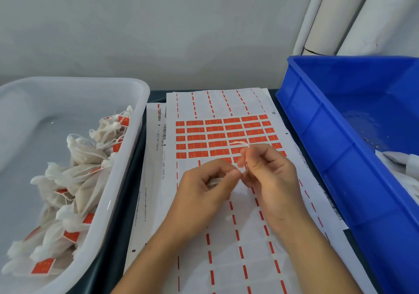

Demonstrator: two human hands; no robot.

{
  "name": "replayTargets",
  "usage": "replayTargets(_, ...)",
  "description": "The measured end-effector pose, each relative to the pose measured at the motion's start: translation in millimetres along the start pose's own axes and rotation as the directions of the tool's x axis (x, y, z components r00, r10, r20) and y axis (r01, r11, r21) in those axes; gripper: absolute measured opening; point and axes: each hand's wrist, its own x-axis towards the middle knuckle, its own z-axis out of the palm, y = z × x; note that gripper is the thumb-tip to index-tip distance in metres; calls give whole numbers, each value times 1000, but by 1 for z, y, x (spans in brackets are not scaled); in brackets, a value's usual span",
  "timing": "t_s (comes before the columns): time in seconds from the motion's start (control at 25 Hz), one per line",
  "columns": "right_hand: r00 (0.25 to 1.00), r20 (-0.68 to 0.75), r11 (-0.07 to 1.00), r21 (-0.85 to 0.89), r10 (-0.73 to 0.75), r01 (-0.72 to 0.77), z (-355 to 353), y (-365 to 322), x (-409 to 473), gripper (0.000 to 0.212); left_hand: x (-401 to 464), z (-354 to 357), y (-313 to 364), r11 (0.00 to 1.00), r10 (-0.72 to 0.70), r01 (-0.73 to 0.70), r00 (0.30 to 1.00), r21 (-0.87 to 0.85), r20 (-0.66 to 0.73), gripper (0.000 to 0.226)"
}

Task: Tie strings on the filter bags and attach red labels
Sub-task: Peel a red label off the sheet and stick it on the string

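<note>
While over the label sheet [226,134], left hand [204,189] curls round a filter bag [214,182] | right hand [269,173] pinches its string [240,143] | string limp, light, likely slippery: pinch near the knot.

Two hands, left [204,189], right [269,173], pinching a white string [240,144], over the label sheet [226,134], white tub [127,157] of tied bags [74,180] at the left, blue bin [340,146] at the right

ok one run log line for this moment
step: tying string | left hand: holds filter bag | right hand: pinches string | label: not yet attached
</note>
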Motion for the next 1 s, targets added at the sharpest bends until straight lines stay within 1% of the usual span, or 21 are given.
replayTargets(0.08,997,-64,997,-74,-35,30,-3,1,1,22,2,-4,-2,997,-33,25,993,-73,-117,18)
replayTargets(0.12,991,-105,984,-165,-85,67,-4,3,2,19,4,-4,-4,993,-62,42,982,-115,-179,17)
replayTargets(0.16,979,-135,950,-293,-151,106,-6,6,3,14,5,-5,-5,987,-94,60,969,-150,-230,15)
replayTargets(0.2,965,-142,889,-437,-219,138,-7,9,5,9,6,-4,-6,982,-118,72,956,-176,-269,14)
replayTargets(0.24,957,-121,803,-578,-262,147,-6,11,6,7,7,-4,-7,978,-133,76,944,-195,-301,12)
replayTargets(0.28,960,-85,708,-693,-267,136,-4,12,8,10,7,-4,-8,976,-138,71,934,-208,-329,10)
replayTargets(0.32,970,-49,616,-780,-240,113,1,14,10,15,8,-5,-10,974,-139,63,925,-218,-352,9)
replayTargets(0.4,983,-21,435,-899,-183,62,9,14,16,29,9,-7,-11,967,-146,51,914,-250,-379,10)
replayTargets(0.44,985,-16,367,-929,-170,48,13,13,20,35,9,-7,-11,962,-149,42,910,-271,-387,10)
replayTargets(0.48,988,-12,324,-945,-155,39,18,11,24,41,9,-7,-12,957,-150,33,907,-287,-395,11)
replayTargets(0.56,995,-14,263,-965,-99,12,28,7,35,57,8,-7,-10,951,-148,19,903,-308,-403,12)
replayTargets(0.64,997,-59,202,-978,-58,-46,38,8,44,73,8,-5,-9,949,-151,17,902,-315,-405,12)
replayTargets(0.68,994,-88,166,-983,-68,-75,42,9,45,78,8,-4,-9,951,-151,20,901,-308,-407,13)
replayTargets(0.76,980,-123,88,-990,-156,-110,50,15,42,81,8,-4,-10,961,-133,12,896,-277,-423,13)
replayTargets(0.84,965,-126,66,-991,-230,-114,55,21,37,78,8,-7,-12,981,-96,4,880,-194,-465,14)
replayTargets(0.92,958,-132,100,-989,-255,-110,55,24,33,74,9,-9,-15,995,-66,17,865,-103,-497,14)
replayTargets(1.0,957,-131,111,-988,-259,-105,53,25,31,70,10,-10,-16,996,-63,25,867,-85,-495,14)
